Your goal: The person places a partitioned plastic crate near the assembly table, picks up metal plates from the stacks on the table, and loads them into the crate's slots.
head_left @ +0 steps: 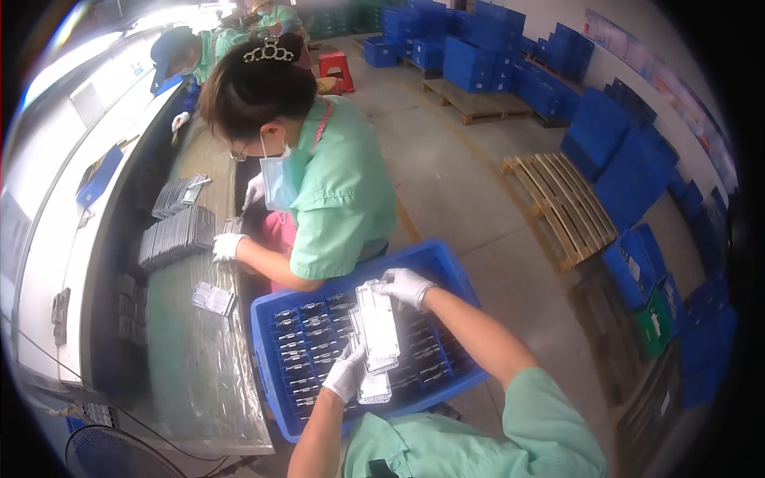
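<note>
Both of my hands wear white gloves and are over a blue crate (267, 350). My right hand (406, 287) grips the top end of a flat silver metal plate (378, 323), its fingers closed on the edge. Lower down, my left hand (345, 374) is closed around the side of further, similar metal plates (374, 388) that overlap beneath the first. How many plates are in the bunch I cannot tell. Inside the crate, rows of thin metal parts (299, 358) stand upright between blue dividers, partly hidden by the plates and my hands.
A co-worker (343, 183) in green stands close ahead, elbow near the crate's rim. On the workbench (187, 342) at left, stacked metal plates (179, 235) stand near one loose plate (213, 299). A fan (111, 454) is at lower left. Wooden pallets (558, 203) and blue bins (617, 159) line the right.
</note>
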`<state>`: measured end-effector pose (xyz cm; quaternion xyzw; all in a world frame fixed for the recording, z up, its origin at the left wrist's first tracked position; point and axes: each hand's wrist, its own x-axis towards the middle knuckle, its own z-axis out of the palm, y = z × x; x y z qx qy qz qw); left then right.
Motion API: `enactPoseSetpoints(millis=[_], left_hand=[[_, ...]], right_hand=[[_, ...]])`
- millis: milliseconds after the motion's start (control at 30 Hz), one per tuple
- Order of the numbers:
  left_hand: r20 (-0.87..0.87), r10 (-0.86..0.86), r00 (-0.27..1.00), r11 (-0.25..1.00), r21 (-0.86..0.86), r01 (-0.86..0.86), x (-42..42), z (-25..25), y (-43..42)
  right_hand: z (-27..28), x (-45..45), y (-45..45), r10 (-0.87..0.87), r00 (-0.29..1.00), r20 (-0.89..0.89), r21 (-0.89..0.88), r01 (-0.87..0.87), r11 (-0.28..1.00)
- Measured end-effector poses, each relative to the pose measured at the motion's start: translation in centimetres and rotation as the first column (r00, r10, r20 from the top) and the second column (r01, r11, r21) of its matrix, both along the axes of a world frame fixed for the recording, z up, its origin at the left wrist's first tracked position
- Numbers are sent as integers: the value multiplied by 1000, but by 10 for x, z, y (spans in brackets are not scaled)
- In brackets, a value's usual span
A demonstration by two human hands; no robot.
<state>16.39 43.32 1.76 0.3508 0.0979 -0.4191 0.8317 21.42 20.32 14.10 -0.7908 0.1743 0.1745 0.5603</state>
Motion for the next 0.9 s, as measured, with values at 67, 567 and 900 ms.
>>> enactPoseSetpoints(millis=[67,567,900], left_hand=[[-37,39,999,999,9,-39,-2,-8,2],[19,134,991,990,31,-135,-11,26,11],[-31,214,976,977,32,-213,-18,31,27]], right_hand=[[-33,12,-33,-25,967,254,-39,36,999],[-31,17,-87,18,832,555,-100,46,994],[-34,16,-93,-5,866,499,-112,71,991]])
